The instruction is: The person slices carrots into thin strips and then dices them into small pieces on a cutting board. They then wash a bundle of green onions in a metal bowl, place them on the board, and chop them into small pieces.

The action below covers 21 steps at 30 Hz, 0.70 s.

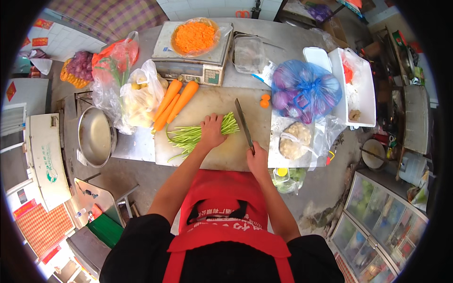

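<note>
A bundle of thin green stems (187,136) lies across the large cutting board (219,100). My left hand (212,132) presses down on the bundle near its right end, with the fingers over the stems. The cut ends (231,123) stick out to the right of that hand. My right hand (257,157) grips the handle of a long-bladed kitchen knife (243,118). The blade points away from me, just right of the stems and apart from them. Three whole carrots (175,100) lie at the board's upper left, and two carrot pieces (264,100) sit near its right edge.
Behind the board, a scale (191,70) bears a bowl of chopped carrot (194,37). Bagged potatoes (143,102) and a metal basin (95,136) are at left. To the right are a blue bag of purple onions (306,92), a bag of pale pieces (295,140) and a white foam box (364,88).
</note>
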Tool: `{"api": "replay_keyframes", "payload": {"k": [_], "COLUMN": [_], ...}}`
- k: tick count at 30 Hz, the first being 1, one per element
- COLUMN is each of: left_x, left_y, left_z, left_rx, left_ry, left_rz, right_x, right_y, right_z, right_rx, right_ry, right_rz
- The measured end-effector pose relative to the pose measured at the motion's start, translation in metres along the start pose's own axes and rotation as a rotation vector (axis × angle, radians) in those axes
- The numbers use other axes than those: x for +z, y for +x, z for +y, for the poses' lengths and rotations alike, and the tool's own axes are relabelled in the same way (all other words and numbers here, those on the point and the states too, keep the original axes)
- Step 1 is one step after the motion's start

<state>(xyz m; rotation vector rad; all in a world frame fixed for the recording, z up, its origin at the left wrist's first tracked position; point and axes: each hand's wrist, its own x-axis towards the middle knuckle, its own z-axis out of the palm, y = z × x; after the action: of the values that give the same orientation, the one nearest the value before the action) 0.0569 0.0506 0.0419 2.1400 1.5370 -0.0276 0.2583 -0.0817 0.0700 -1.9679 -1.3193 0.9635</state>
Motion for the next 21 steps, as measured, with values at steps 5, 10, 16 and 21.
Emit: {"api": "replay_keyframes", "payload": {"k": [5,10,16,21], "left_x": [0.004,-0.02,0.014,0.006], "left_y": [-0.004,-0.021,-0.003,0.006], "left_z": [0.012,0.007,-0.009,0.021], "left_rx": [0.05,0.118,0.13,0.114], "left_ry": [-0.029,0.003,-0.033,-0.004], "left_rz": [0.008,0.127,0.056,0.02], "right_x": [-0.004,-0.006,0.008,-0.01], "right_y": [-0.011,-0.017,-0.013,0.0], "right_z": [-0.021,-0.022,-0.028,-0.015], "right_rx": [0.035,0.098,0.044,0.076], "right_ry": [0.044,-0.021,-0.023,-0.12], "right_rz": [-0.054,-0.01,0.012,0.059]}}
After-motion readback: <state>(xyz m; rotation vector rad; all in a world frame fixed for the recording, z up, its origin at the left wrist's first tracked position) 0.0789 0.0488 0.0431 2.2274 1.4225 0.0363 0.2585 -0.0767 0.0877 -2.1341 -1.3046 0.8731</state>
